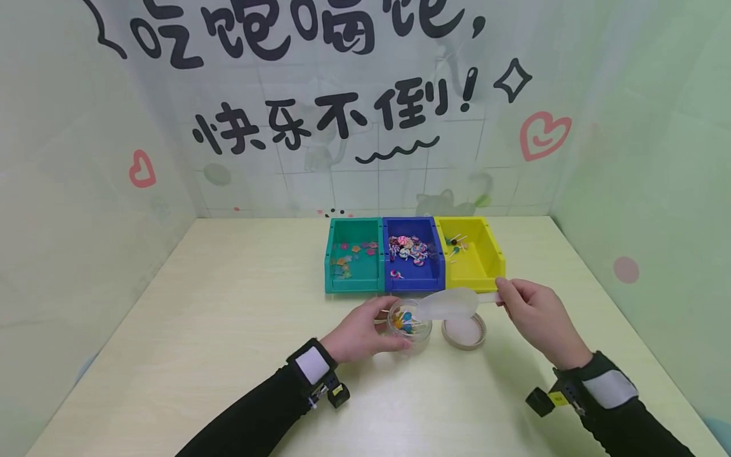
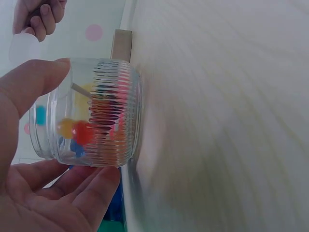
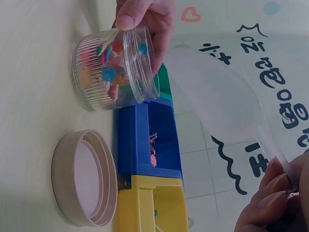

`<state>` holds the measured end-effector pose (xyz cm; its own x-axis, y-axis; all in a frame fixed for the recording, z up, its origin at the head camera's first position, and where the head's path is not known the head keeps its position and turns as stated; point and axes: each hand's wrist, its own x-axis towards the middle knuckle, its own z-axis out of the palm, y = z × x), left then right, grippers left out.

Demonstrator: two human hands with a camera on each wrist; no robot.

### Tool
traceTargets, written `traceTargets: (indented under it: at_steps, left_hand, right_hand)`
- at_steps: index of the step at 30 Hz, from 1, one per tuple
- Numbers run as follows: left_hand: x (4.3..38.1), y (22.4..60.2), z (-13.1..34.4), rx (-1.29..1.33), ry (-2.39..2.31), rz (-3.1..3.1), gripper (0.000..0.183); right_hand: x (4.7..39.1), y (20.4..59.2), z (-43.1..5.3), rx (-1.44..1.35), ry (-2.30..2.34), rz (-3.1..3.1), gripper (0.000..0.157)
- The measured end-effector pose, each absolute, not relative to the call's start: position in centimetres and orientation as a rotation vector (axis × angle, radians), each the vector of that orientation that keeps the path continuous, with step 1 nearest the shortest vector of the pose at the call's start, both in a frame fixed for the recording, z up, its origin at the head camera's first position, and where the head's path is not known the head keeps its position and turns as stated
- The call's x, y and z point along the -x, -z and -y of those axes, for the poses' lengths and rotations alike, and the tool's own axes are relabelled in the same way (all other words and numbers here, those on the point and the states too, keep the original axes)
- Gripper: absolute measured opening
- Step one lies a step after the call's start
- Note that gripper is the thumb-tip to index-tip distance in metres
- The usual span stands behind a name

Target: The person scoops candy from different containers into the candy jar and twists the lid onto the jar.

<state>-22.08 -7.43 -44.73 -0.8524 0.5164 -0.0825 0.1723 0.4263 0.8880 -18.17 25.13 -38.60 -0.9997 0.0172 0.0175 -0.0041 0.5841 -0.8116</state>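
My left hand [image 1: 368,330] grips a ribbed clear glass jar [image 2: 118,116] standing on the table, thumb on one side and fingers on the other. Small colourful lollipops [image 1: 405,320] lie inside the jar, some with white sticks. A translucent white scoop [image 1: 454,304] is pinched by its handle in my right hand [image 1: 533,314]. Its broad blade reaches left, and its tip overlaps the jar's open mouth in the head view. Beside the jar lies a round beige lid [image 3: 84,179], with its hollow side up.
Behind the jar, three joined bins stand in a row. The green bin [image 1: 355,285] holds small flat coloured pieces, the blue bin [image 1: 417,284] many swirl lollipops, the yellow bin [image 1: 485,254] a few small lollipops. A printed curtain [image 1: 342,190] encloses the table [image 1: 228,285].
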Motion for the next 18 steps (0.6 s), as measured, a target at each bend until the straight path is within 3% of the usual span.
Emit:
traceTargets:
  at_steps: [18]
  left_hand:
    - [22.02, 44.72, 7.42, -0.582, -1.392, -2.349, 0.081]
  right_hand:
    - [17.97, 38.98, -25.32, 0.044, -1.455, 2.768, 0.051]
